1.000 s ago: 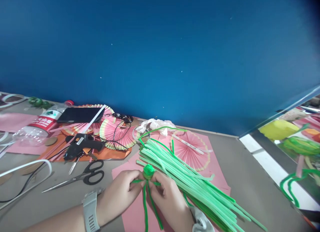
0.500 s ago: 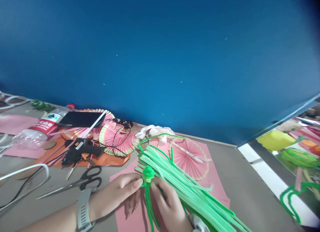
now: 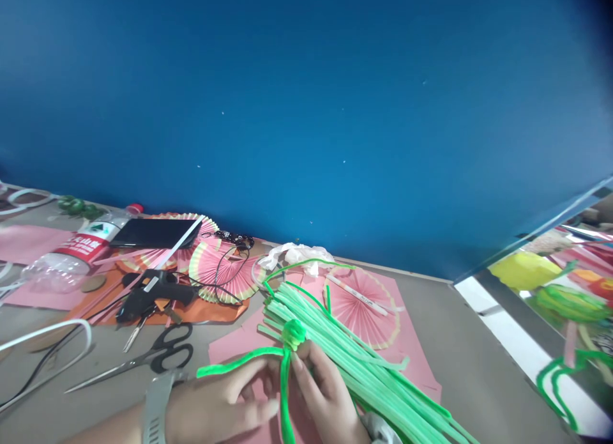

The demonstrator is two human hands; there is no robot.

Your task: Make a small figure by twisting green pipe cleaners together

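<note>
A small bright green pipe cleaner ball [image 3: 294,334] is held upright just above the pink paper. My right hand [image 3: 325,393] is closed, pinching it at its base between thumb and fingertips. Two green pipe cleaner ends come out below: one hangs straight down, the other stretches left across the back of my left hand [image 3: 239,396]. That left hand is beside the hanging end, fingers loosely curled, thumb apart from them, with nothing visibly gripped. A thick bundle of light green pipe cleaners [image 3: 345,351] lies behind and to the right.
Black-handled scissors [image 3: 163,354] lie left of my hands. Beyond them are a black glue gun [image 3: 153,294], a plastic bottle [image 3: 76,252], a dark phone [image 3: 153,232] and folded pink paper fans [image 3: 225,271]. A white marker [image 3: 357,290] rests on another fan. A blue panel [image 3: 306,112] rises behind.
My left hand has let go of the ball and lowered a little. One pipe cleaner end now points left instead of hanging. The right hand keeps its pinch, with the ball shifted slightly right.
</note>
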